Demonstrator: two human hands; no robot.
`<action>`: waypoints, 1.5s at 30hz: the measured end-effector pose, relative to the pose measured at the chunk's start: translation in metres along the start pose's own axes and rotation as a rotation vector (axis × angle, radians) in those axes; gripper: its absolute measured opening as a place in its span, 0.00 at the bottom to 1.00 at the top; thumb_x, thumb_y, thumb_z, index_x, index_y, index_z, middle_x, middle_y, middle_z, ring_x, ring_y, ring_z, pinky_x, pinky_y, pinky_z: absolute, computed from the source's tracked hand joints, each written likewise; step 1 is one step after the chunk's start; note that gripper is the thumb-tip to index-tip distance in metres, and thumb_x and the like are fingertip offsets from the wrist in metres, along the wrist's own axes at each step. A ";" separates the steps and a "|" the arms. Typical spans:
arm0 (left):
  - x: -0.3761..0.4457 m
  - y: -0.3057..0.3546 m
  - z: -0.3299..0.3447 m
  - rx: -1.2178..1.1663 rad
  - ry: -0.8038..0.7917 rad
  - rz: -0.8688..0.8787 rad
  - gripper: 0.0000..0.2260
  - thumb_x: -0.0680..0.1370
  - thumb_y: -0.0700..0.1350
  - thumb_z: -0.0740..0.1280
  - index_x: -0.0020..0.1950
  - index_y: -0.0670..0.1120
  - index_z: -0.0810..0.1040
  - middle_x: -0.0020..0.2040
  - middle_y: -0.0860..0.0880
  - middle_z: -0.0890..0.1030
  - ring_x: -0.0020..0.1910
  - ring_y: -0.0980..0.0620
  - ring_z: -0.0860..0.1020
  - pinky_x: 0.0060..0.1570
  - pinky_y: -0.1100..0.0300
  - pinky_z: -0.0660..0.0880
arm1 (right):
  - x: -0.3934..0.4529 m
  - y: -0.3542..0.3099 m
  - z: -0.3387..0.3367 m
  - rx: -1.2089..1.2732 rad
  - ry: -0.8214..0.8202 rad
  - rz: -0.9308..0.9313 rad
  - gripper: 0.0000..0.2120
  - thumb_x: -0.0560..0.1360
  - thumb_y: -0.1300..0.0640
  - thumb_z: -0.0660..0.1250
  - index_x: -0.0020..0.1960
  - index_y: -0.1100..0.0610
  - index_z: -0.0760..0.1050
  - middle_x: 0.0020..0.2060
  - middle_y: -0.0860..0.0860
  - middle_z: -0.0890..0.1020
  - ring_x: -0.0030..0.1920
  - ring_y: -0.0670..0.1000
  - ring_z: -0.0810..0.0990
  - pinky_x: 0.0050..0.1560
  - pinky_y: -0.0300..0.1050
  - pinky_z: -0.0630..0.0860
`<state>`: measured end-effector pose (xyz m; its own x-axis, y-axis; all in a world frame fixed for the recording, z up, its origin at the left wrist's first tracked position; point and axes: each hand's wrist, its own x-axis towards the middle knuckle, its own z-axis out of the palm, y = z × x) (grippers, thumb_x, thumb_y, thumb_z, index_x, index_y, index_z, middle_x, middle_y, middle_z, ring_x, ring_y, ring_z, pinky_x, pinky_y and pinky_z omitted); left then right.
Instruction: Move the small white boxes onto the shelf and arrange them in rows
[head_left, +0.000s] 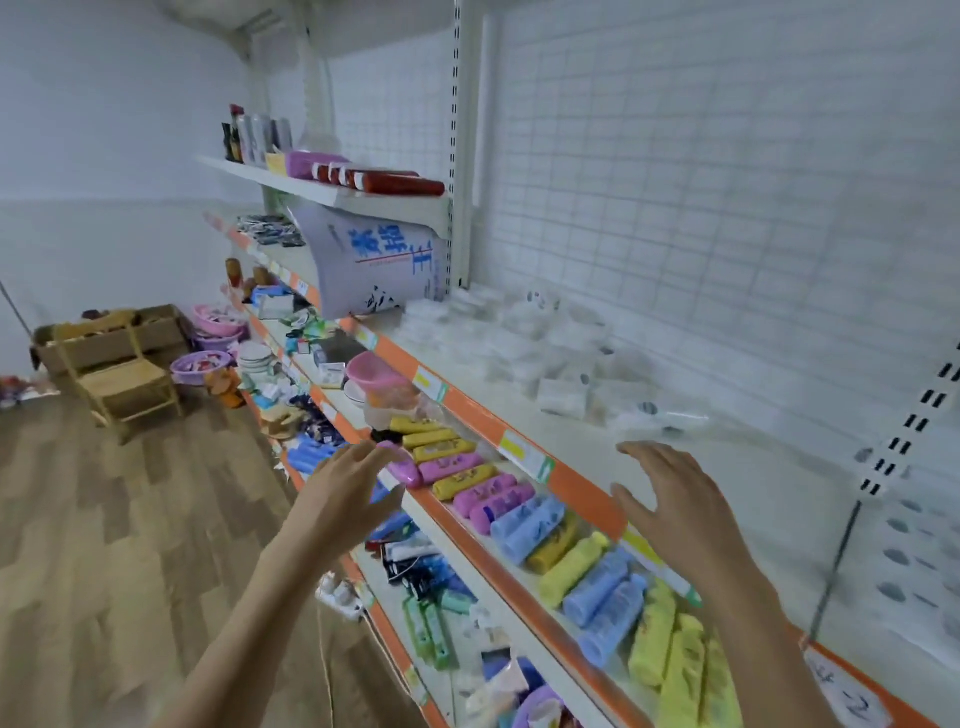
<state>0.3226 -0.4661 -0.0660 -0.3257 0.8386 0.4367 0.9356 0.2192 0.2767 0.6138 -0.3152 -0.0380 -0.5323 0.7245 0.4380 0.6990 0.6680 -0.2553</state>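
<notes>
Low in the frame, the left hand (347, 488) and the right hand (670, 493) are both raised with fingers spread and empty, the left out over the aisle, the right above the orange front edge of the shelf (675, 457). Just beyond the right hand, toward centre right, the small white boxes (550, 358) lie in a loose, blurred jumble on that shelf, not yet in rows. They look like light, stiff cartons, probably easy to dent, best pinched across two opposite sides. Bare shelf in front of the heap gives room for lining up; the orange lip bounds it in front, with the wire grid back panel (727, 182) behind. A leaning printed sack (374, 265) crowds the pile's far left end.
</notes>
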 end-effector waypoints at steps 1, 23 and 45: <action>0.021 -0.003 0.002 0.000 0.010 0.006 0.16 0.75 0.48 0.67 0.63 0.47 0.75 0.60 0.48 0.77 0.59 0.48 0.74 0.54 0.55 0.70 | 0.022 0.004 0.003 -0.009 0.000 -0.010 0.19 0.75 0.52 0.66 0.65 0.54 0.71 0.61 0.49 0.75 0.61 0.52 0.72 0.58 0.47 0.68; 0.344 -0.103 0.123 -0.066 -0.285 0.422 0.30 0.74 0.61 0.64 0.71 0.49 0.64 0.68 0.49 0.68 0.67 0.49 0.66 0.64 0.55 0.64 | 0.305 -0.026 0.154 -0.068 -0.261 -0.022 0.28 0.72 0.43 0.66 0.69 0.45 0.63 0.67 0.47 0.66 0.66 0.49 0.65 0.64 0.45 0.63; 0.455 -0.121 0.190 -0.503 -0.416 0.775 0.26 0.74 0.64 0.50 0.56 0.48 0.75 0.48 0.50 0.80 0.47 0.52 0.77 0.48 0.57 0.72 | 0.323 0.004 0.148 0.650 0.133 0.714 0.03 0.75 0.50 0.65 0.46 0.48 0.76 0.43 0.51 0.81 0.40 0.48 0.81 0.42 0.51 0.80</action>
<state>0.0871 -0.0157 -0.0636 0.5102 0.7890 0.3423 0.6718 -0.6141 0.4142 0.3742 -0.0539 -0.0248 0.0010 0.9969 0.0789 0.4152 0.0714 -0.9069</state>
